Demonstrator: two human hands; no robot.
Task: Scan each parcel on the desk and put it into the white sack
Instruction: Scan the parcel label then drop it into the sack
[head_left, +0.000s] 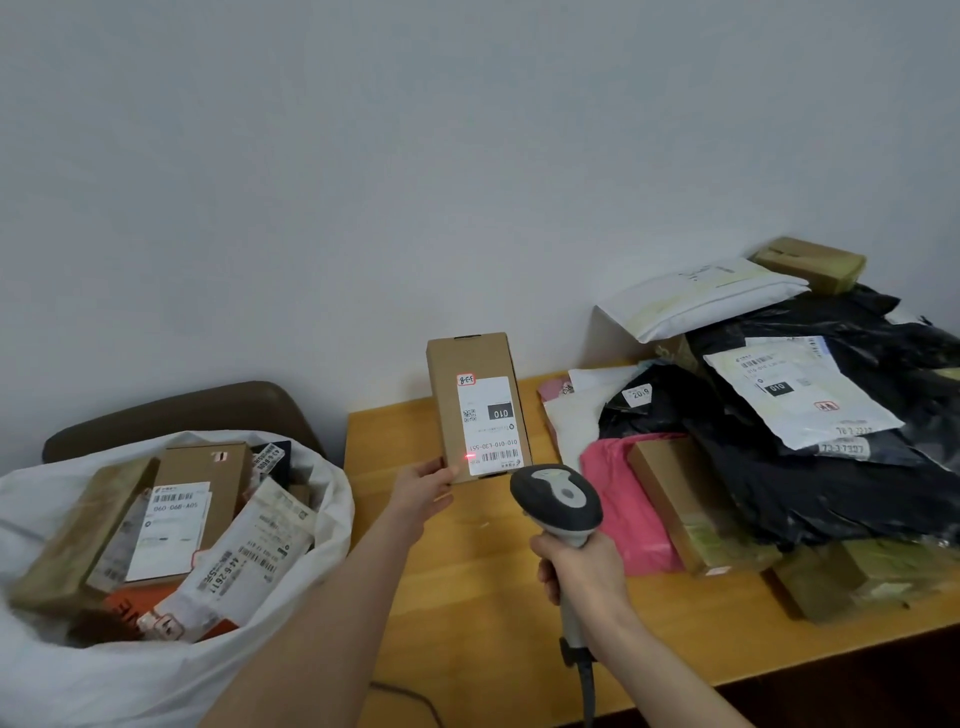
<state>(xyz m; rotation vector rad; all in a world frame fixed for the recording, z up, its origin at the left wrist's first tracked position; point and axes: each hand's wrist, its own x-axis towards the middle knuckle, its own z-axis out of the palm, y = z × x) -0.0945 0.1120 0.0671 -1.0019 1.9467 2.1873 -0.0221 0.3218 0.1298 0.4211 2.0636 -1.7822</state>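
Fingers of the left hand (423, 487) pinch the lower left corner of a cardboard box (467, 358) and hold it upright above the surface (467, 597), its white label (491, 423) facing the camera. A red dot of light (470, 457) sits on the label's bottom edge, just beside the barcode and just above those fingers. To their right, the fingers of the right hand (582, 569) are wrapped round the handle of a grey scanner (558, 496), whose head points up at the box from just below it; its cable (587, 691) hangs down off the near edge.

Further right of the scanner hand, the remaining parcels are heaped: a pink bag (613, 483) nearest, a long brown box (675, 499) lying on it, black bags (805, 493) beyond, a white mailer (795, 395) on top of them, and a padded white envelope (701, 301) and an olive-taped box (810, 262) at the back against the wall.

Left of the box-holding hand, beside the surface's end, the white sack (104, 675) stands open, holding a labelled brown box (202, 499) and a white mailer (244, 551) among others. A dark chair back (182, 410) shows behind the sack.
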